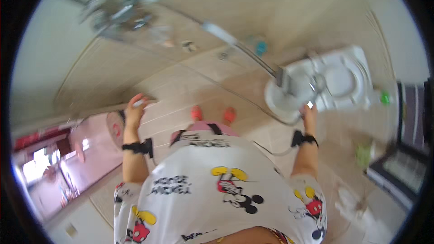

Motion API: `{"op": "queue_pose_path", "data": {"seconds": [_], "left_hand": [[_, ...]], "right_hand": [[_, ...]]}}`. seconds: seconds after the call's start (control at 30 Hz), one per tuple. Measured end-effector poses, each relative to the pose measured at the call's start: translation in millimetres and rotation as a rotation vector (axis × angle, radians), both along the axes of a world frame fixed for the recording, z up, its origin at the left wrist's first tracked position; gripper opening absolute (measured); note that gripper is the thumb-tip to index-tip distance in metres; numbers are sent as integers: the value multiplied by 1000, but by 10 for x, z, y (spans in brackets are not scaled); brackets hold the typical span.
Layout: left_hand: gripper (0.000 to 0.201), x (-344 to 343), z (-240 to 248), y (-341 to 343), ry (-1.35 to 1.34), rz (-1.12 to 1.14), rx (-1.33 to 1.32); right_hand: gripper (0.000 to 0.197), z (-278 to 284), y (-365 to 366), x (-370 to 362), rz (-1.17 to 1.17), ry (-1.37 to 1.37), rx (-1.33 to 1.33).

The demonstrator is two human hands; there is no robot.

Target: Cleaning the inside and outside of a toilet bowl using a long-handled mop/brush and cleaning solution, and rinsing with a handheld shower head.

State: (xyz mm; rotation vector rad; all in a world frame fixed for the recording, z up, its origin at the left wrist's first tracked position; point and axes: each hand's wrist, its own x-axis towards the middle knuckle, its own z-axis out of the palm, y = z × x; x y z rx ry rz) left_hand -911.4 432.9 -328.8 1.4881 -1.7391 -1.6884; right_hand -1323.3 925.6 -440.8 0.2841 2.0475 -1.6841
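My right hand [309, 114] is closed round the handle of a hand shower [318, 82], whose round head lies over the white toilet [365, 70]. A thin hose [205, 76] runs from the shower, sags below my hand and leads to the mixer tap [129, 13] at the upper left. My left hand [135, 110] is raised beside a door edge, its fingers bent. Something small and whitish shows at those fingers; blur hides whether it is held. A dark strap with a small device sits on each wrist.
A metal shower pipe [255, 56] crosses the upper view to a rectangular shower head [283, 80]. Pink slippers [229, 114] are on the tiled floor. At right stand a dark-framed unit [395, 174] and a green item [384, 97]. A doorway opens at left.
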Motion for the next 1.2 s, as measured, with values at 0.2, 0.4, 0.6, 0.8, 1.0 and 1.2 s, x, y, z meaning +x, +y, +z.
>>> {"op": "queue_pose_path", "data": {"seconds": [0.2,0.4,0.6,0.8,1.0,1.2], "left_hand": [[35,-691,596,-193,49,-146,-173],[18,-1265,836,-767,190,-160,-227],[11,-1767,399,-1173,496,22,-191],[11,-1669,176,-1257,588,-58,-271],[17,-673,395,-1361,498,-593,-134],[22,921,238,-1393,268,-334,-25]], "right_hand": [[20,-78,139,-48,-50,-20,71],[18,-12,-52,36,-110,113,-149],[22,546,-677,361,-80,78,-416],[33,1709,-1900,1006,161,-42,-754],[43,2705,-3277,1622,608,184,-689],[36,3473,-4779,2089,792,580,-616]]}}
